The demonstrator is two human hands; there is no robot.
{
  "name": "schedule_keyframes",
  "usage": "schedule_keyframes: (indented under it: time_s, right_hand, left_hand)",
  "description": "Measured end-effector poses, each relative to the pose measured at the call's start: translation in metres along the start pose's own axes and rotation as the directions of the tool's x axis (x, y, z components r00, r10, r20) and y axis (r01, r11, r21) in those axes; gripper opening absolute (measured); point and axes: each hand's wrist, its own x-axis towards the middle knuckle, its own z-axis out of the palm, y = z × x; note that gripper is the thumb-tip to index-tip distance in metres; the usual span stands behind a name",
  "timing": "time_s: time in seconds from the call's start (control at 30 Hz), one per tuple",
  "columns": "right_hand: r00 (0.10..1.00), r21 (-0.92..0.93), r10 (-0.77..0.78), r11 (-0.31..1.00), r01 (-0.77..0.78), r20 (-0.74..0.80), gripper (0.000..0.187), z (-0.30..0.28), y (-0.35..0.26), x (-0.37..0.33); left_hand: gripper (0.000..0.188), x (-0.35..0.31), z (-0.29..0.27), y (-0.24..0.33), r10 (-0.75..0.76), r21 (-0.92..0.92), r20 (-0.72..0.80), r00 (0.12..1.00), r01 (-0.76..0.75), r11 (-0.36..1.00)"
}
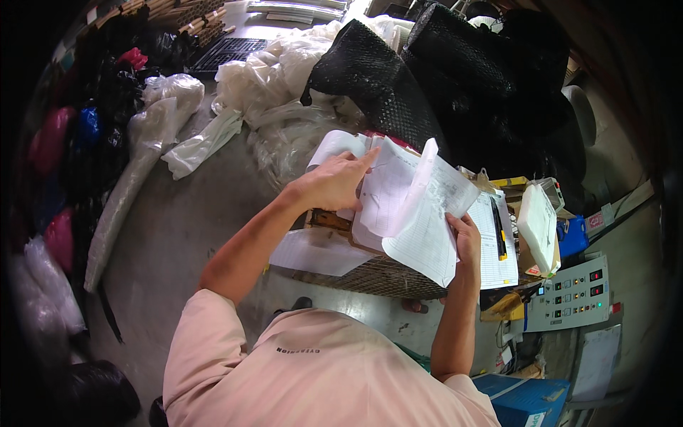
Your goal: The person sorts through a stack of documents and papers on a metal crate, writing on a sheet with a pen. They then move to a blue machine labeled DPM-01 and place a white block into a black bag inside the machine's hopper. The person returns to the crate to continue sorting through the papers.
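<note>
A stack of printed paper sheets (388, 192) lies in front of me, with some sheets folded over at the left and one curling up in the middle. My left hand (334, 183) rests on the left side of the stack, index finger stretched out over the paper and thumb apart. My right hand (466, 238) pinches the right edge of the sheets. Beneath them is a brown mesh-sided crate (388, 276). A loose sheet (320, 252) hangs at its left, and a form (496, 249) with a black-and-yellow cutter (498, 231) on it lies to the right.
Black bubble wrap (370, 78) and clear plastic sheeting (270, 78) are heaped beyond the crate. At the right are a white foam block (537, 229), a blue case (571, 236) and a grey control panel (569, 295). A blue box (523, 400) stands at the lower right.
</note>
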Motion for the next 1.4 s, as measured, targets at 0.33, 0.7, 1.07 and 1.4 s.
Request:
schedule_keyframes:
  time_s: [0.33,0.7,1.07,1.4]
  right_hand:
    - [0.998,0.093,-0.024,0.995,0.019,0.054,0.043,-0.009,0.003,0.008]
    - [0.99,0.341,-0.139,0.931,0.132,-0.002,0.039,0.005,-0.003,-0.004]
    - [0.959,0.471,-0.277,0.854,0.221,0.053,0.031,-0.001,-0.009,-0.006]
    - [0.914,0.476,-0.407,0.804,0.356,0.003,0.038,-0.029,-0.011,-0.003]
  left_hand:
    - [0.082,0.012,0.043,-0.011,0.022,0.182,-0.323,0.946,0.04,0.982]
    - [0.068,0.007,0.054,0.002,-0.032,0.007,-0.486,0.873,0.041,0.999]
    - [0.031,0.008,0.068,-0.001,0.003,-0.05,-0.567,0.824,-0.039,0.998]
    - [0.013,0.005,0.065,-0.006,0.012,-0.061,-0.519,0.855,-0.051,0.997]
